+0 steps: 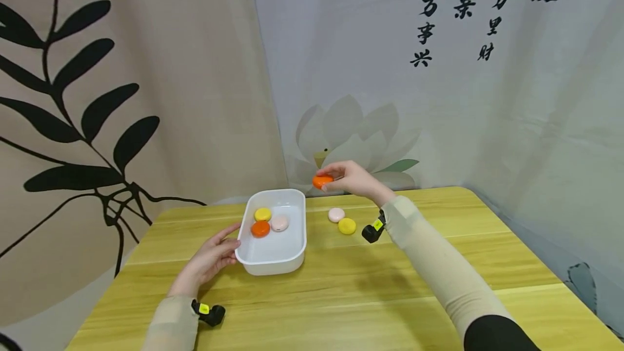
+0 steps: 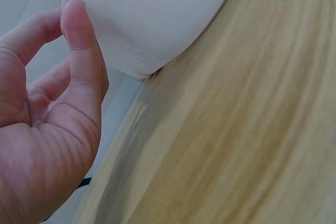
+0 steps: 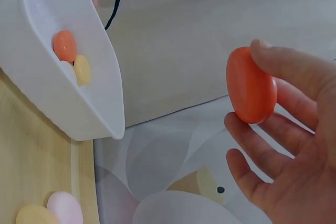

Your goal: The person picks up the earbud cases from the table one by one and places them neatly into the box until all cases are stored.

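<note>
My right hand (image 1: 352, 179) pinches a glossy orange rounded disc (image 3: 251, 85) between thumb and fingers, above the table's back edge. Right of the white plastic tub (image 1: 273, 271), a pale pink disc (image 1: 336, 215) and a yellow disc (image 1: 347, 226) lie on the wood, below that hand. Inside the tub sit a yellow disc (image 1: 262, 214), an orange disc (image 1: 260, 228) and a pale pink disc (image 1: 279, 223), close together. My left hand (image 1: 210, 259) rests against the tub's left side, thumb and fingers touching near its rim.
The wooden table (image 1: 312, 313) carries the tub near its back edge. Behind it hangs a pale cloth (image 1: 214, 96) printed with dark leaves, a lotus and writing. A small black camera is strapped to each wrist.
</note>
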{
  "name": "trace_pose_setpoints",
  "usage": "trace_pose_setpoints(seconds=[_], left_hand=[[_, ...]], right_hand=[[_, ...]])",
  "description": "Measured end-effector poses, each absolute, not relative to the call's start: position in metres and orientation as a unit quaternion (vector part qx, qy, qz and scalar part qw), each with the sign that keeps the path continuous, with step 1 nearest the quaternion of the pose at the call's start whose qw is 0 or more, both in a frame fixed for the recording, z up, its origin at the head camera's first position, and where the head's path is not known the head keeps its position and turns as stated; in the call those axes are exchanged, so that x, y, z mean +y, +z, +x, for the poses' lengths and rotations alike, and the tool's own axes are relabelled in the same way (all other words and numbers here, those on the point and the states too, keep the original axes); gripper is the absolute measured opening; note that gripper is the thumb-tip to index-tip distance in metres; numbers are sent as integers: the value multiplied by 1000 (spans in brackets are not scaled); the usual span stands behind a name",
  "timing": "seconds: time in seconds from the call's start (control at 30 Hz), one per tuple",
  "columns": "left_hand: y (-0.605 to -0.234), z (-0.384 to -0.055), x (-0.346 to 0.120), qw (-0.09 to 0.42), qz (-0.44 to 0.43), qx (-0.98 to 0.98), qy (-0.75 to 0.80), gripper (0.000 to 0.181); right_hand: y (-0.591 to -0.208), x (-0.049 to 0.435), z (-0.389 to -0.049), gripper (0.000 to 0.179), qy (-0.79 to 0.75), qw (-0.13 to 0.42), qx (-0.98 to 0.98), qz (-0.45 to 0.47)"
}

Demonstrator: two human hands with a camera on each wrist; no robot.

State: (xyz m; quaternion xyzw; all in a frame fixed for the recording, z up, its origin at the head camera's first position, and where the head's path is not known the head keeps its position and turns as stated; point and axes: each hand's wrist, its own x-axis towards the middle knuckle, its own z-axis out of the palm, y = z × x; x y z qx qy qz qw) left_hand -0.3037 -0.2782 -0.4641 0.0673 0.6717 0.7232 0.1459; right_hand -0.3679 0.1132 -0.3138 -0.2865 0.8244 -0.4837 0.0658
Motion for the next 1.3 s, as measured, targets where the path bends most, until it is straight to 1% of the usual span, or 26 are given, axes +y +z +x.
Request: trace_pose_setpoints(seconds=[0.27,0.57,0.87,1.3], left_hand=[[-465,-304,-279,146,67,668,727,71],[-467,-305,-279,140,44,668,729,67],[-467,-306,-279,143,50,667,730,68],[-469,-308,-280,139,55,670,727,67]], right_hand=[[-312,102,-373,38,-469,72,829,-297],[-313,85,-382,39,-448,65,838,-305],[-316,72,-387,39,-447,51,837,-311],[-325,60,-392,38,-452,58,836,-305]])
